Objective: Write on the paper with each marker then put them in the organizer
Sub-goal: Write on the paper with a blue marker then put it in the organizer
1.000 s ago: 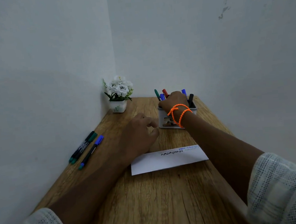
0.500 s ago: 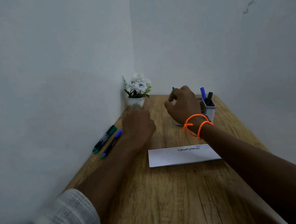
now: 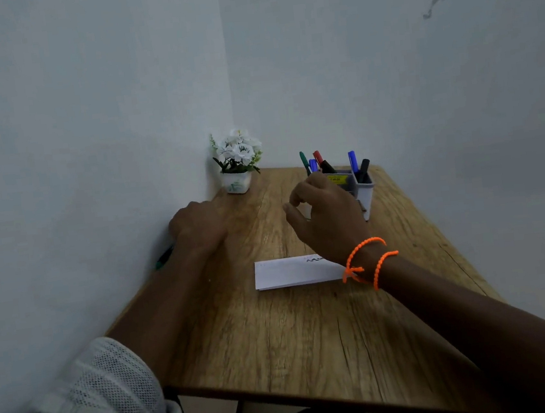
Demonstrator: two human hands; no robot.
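A white organizer [image 3: 366,196] stands at the far right of the wooden table [image 3: 299,344], with several markers [image 3: 353,161] upright in it. My right hand [image 3: 328,220], with orange bracelets on the wrist, hovers just in front of the organizer, fingers loosely curled and empty. A white paper strip [image 3: 288,272] with scribbles lies mid-table, partly under that wrist. My left hand [image 3: 197,226] rests palm down at the table's left edge by the wall, covering the loose markers there. Only a green marker end [image 3: 164,259] sticks out beneath it. Its fingers are hidden.
A small white pot of white flowers [image 3: 238,163] sits in the far corner. Walls close in the table on the left and at the back. The near table edge and a dark frame below it are in view.
My right hand has let go of a marker in the organizer and pulled back toward me. My left hand has slid left onto the loose markers by the wall.
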